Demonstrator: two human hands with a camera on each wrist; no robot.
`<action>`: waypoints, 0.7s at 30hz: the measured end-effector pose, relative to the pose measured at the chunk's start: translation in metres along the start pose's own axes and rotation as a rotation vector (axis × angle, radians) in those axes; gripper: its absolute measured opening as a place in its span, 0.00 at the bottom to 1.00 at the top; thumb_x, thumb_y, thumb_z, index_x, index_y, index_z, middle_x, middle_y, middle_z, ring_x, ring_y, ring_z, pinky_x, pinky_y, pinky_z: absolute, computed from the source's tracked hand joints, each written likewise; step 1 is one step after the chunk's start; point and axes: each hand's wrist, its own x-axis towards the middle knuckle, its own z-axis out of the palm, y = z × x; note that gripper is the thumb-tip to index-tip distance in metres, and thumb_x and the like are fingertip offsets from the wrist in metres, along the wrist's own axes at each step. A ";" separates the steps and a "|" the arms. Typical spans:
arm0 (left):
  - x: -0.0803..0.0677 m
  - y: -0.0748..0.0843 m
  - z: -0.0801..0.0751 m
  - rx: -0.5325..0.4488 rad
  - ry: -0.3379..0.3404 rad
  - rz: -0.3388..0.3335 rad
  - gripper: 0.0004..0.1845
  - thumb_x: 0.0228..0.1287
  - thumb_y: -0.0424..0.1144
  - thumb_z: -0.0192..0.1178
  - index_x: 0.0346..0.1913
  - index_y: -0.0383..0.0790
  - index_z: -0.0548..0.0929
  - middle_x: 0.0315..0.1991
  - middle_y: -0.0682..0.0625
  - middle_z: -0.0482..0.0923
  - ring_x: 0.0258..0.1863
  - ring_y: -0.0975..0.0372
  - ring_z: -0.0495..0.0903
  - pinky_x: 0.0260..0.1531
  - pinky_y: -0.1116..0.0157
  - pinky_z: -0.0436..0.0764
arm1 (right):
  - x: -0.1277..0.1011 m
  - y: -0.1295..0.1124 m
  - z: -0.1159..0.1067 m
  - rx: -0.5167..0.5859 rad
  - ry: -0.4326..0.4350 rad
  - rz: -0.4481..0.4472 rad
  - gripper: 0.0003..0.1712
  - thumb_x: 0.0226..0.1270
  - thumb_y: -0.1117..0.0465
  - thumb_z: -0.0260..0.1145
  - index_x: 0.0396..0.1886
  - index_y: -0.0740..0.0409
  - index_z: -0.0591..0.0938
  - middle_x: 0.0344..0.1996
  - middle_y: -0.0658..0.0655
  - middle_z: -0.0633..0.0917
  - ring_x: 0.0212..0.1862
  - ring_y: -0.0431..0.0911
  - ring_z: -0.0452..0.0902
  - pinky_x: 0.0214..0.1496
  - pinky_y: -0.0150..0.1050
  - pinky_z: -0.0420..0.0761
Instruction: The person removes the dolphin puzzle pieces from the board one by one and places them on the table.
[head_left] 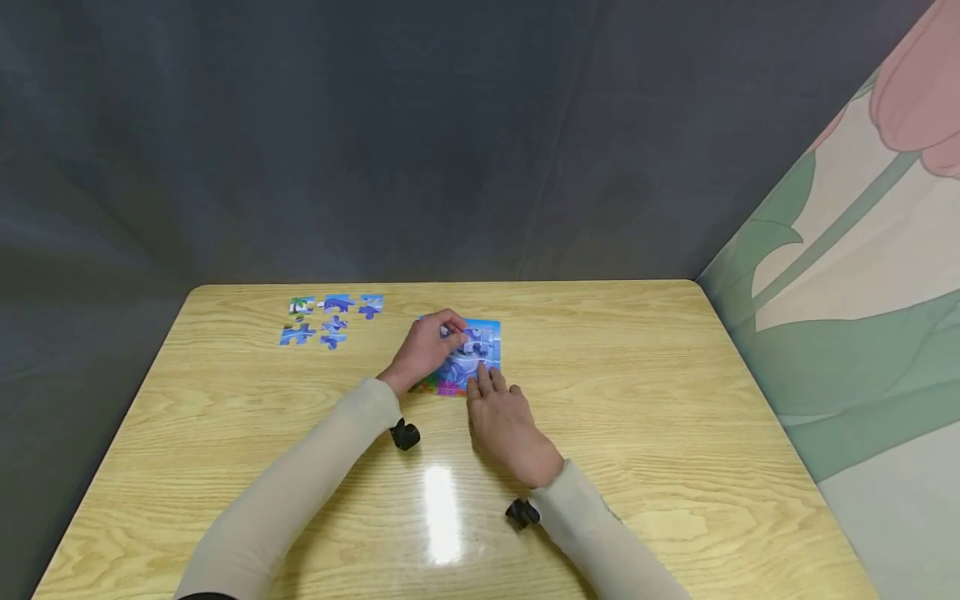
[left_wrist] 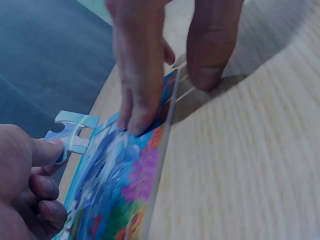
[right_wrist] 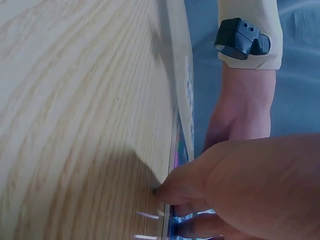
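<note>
Piece-fitting step: left hand (head_left: 423,350) pinches a jigsaw piece (left_wrist: 74,134) over the puzzle board (head_left: 487,333) mid-table, right hand (head_left: 504,415) fingers flat steadying its near edge, alignment probably next.

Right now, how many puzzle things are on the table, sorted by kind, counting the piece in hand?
Loose blue cardboard puzzle pieces lying at the table's far left: 6
Pale blue puzzle piece pinched in the left hand: 1
Colourful puzzle board under both hands: 1
Total: 8
</note>
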 end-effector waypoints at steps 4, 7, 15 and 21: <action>-0.001 -0.002 -0.010 -0.020 0.001 -0.005 0.07 0.71 0.43 0.60 0.47 0.49 0.82 0.41 0.53 0.81 0.37 0.59 0.77 0.40 0.62 0.76 | 0.001 -0.001 -0.002 -0.025 -0.016 0.010 0.28 0.81 0.59 0.46 0.77 0.56 0.60 0.79 0.60 0.56 0.79 0.54 0.56 0.70 0.51 0.72; -0.004 -0.005 -0.015 -0.025 0.004 -0.012 0.07 0.71 0.43 0.59 0.48 0.49 0.81 0.41 0.53 0.80 0.38 0.58 0.77 0.40 0.61 0.77 | 0.001 -0.001 -0.002 -0.029 -0.022 0.012 0.28 0.81 0.59 0.45 0.77 0.56 0.60 0.79 0.60 0.56 0.79 0.54 0.56 0.70 0.51 0.72; -0.009 -0.015 -0.024 -0.027 0.024 -0.039 0.07 0.71 0.44 0.60 0.48 0.50 0.82 0.42 0.52 0.80 0.38 0.58 0.78 0.38 0.61 0.77 | 0.002 -0.003 -0.001 -0.005 0.003 0.005 0.27 0.81 0.59 0.45 0.76 0.57 0.62 0.78 0.61 0.58 0.78 0.55 0.57 0.69 0.52 0.73; -0.012 -0.019 -0.031 -0.058 0.040 -0.030 0.08 0.71 0.45 0.60 0.48 0.49 0.82 0.41 0.52 0.81 0.40 0.58 0.79 0.39 0.60 0.78 | 0.001 -0.003 -0.001 0.004 0.022 0.003 0.27 0.80 0.59 0.45 0.76 0.58 0.63 0.78 0.62 0.59 0.78 0.55 0.58 0.69 0.52 0.73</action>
